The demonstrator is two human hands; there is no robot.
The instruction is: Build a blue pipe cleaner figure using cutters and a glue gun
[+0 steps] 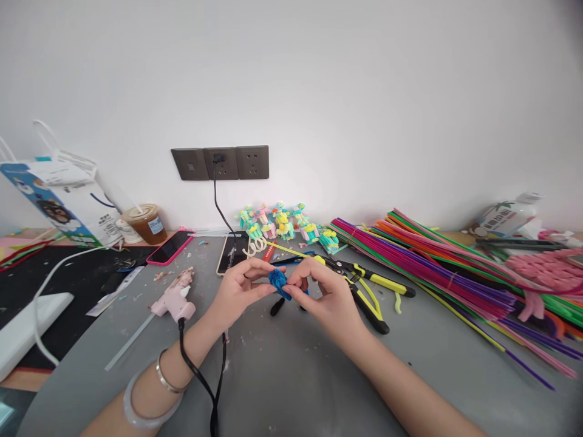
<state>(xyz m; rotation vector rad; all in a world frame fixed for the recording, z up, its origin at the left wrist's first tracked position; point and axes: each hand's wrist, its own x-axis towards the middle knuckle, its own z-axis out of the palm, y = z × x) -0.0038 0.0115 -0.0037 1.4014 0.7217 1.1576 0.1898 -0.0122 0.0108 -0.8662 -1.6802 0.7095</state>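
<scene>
A small fuzzy blue piece (278,281), bunched and curled, is held between both hands above the grey table mat (291,376). From the left, my left hand (241,290) pinches it between thumb and fingers. My right hand (321,288) grips its right side with thumb and curled index finger. Part of the piece is hidden by the fingertips. Just behind and right of my right hand lie yellow-and-black pliers (371,306) and a second such tool (387,282).
A pink glue gun (175,297) with a black cord lies left, near two phones (170,247) and a drink cup (146,224). Small pastel fuzzy figures (282,223) stand by the wall. Bundled coloured stems (437,273) spread across the right.
</scene>
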